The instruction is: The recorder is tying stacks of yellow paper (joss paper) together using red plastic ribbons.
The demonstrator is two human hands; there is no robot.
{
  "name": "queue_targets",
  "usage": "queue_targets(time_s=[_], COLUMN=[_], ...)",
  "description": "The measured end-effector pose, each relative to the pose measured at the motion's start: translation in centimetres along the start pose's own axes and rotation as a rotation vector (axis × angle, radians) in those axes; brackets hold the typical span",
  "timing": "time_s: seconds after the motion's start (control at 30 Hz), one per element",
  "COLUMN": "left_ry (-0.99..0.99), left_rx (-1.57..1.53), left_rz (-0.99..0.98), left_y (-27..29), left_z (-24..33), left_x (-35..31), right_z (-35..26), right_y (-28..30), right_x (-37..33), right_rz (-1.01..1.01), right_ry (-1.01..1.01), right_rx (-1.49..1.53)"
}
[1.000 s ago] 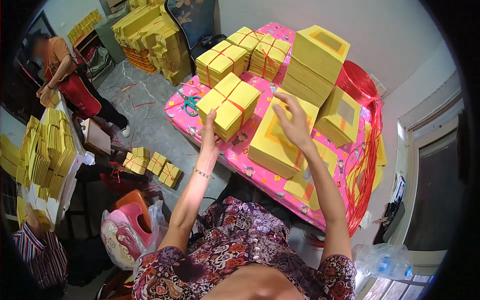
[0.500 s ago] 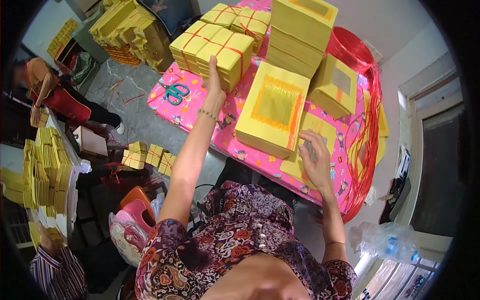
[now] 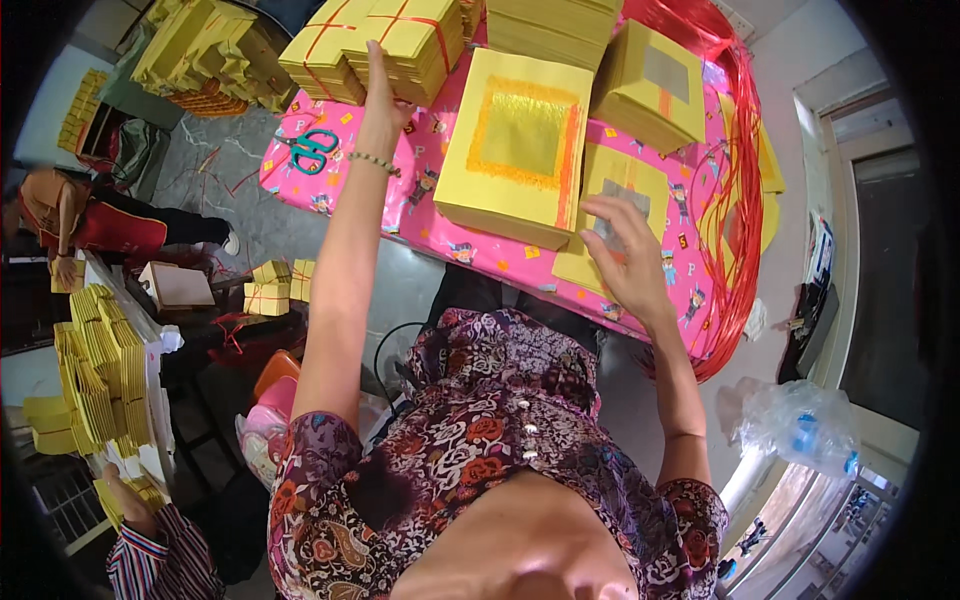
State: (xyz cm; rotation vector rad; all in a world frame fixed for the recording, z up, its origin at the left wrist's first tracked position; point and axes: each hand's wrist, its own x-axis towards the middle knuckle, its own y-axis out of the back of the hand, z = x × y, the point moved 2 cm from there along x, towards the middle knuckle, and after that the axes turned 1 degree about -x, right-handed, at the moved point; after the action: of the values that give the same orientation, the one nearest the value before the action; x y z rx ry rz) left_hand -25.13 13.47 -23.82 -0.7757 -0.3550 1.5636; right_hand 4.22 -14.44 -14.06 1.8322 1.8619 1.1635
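Beside scissors point(image 3: 312, 150), red strings point(image 3: 738, 180)

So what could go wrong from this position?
The left hand presses one corner of the tied yellow paper bundle at full reach; dragged that way, the bundle could tip or its red string slip. The right hand hovers open at the near edge of the loose gold-foil stack, so a nudge might fan sheets off the pink table.

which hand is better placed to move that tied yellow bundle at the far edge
Left, probably: the left hand already rests against the tied bundle, while the right hand hovers open over a lower paper stack.
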Motion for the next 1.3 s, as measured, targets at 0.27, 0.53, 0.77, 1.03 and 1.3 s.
queue_targets(time_s=[0.27, 0.53, 0.77, 1.03, 1.3], left_ry=[-0.856, -0.892, -0.818, -0.814, -0.859], left_rx=[1.017, 1.474, 1.396, 1.447, 1.642], left_rz=[-0.153, -0.628, -0.581, -0.570, -0.638], left_y=[-5.4, -8.4, -7.2, -8.2, -9.9], left_z=[0.3, -1.9, -3.6, -2.8, -2.0], left_x=[-15.9, -23.7, -22.7, -22.7, -21.4], right_z=[-0.1, 0.3, 1.7, 1.3, 2.1], right_y=[-0.1, -0.9, -0.7, 0.0, 0.2], right_x=[1.0, 1.6, 2.6, 3.8, 4.8], right_rz=[-0.025, -0.020, -0.080, -0.149, -0.131], right_ry=[0.184, 0.208, 0.130, 0.068, 0.035], right_rx=[-0.140, -0.125, -0.017, -0.011, -0.083])
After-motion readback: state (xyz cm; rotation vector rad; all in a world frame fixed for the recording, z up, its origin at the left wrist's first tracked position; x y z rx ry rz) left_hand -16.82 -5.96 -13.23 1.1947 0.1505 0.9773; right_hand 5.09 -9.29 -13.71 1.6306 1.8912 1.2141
